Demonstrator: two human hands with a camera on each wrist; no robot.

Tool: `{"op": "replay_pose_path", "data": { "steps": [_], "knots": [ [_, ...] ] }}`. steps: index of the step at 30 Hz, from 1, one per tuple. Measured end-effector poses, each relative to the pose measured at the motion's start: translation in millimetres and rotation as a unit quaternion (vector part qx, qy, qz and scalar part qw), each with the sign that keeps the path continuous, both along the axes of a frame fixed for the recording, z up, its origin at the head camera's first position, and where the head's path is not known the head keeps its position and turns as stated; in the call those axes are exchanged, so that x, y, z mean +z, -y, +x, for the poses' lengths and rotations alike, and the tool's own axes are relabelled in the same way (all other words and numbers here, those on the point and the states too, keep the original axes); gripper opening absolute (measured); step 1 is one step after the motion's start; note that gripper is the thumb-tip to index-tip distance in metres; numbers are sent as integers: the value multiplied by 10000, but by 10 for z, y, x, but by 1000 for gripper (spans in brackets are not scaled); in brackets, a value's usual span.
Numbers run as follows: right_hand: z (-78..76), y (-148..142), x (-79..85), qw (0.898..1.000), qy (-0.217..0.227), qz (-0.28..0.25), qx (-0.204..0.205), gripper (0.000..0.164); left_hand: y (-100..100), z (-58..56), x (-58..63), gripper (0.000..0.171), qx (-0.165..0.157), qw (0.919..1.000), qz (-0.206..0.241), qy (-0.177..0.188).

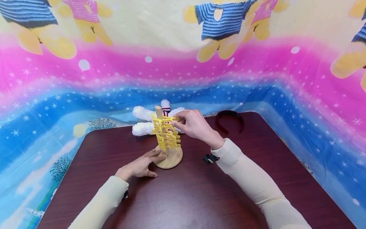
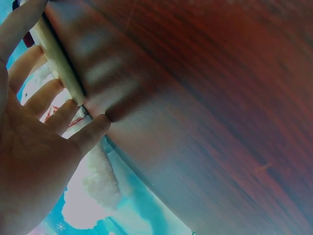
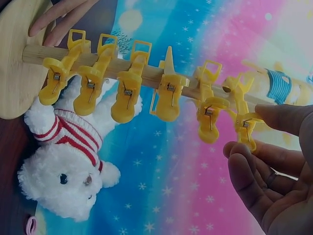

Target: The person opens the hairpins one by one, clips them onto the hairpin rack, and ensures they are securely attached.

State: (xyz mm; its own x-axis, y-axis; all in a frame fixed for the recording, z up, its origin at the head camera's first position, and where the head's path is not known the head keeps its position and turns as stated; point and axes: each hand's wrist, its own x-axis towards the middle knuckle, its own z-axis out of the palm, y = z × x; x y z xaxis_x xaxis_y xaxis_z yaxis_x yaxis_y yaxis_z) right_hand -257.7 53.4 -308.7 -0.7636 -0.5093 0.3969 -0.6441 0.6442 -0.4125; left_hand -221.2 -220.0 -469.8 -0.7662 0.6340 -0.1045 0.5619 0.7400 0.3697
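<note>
Yellow plastic spring clips, several of them, are clamped in a row along an upright wooden pole with a round wooden base. Near the pole's top, my right hand pinches the uppermost clip between thumb and fingers; that clip is around or against the pole. Down at the base, my left hand rests its fingers on the left edge, with the thumb out towards the table. The left wrist view shows those fingers spread and fairly straight against the base's rim.
Behind the stand a white plush bear in a red-striped sweater lies on the brown table. A dark red headband lies at the back right. A printed cloth hangs around the table's far side.
</note>
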Motion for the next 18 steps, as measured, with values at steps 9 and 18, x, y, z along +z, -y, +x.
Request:
{"op": "replay_pose_path", "data": {
  "steps": [9,18],
  "knots": [
    [-17,-27,-7,9999,143,-10,-47,33,-2,7,9,77,-24,10000,8,-19],
    [-36,-47,-34,9996,269,-45,-88,37,-5,10,11,77,10,10000,16,4]
  ]
}}
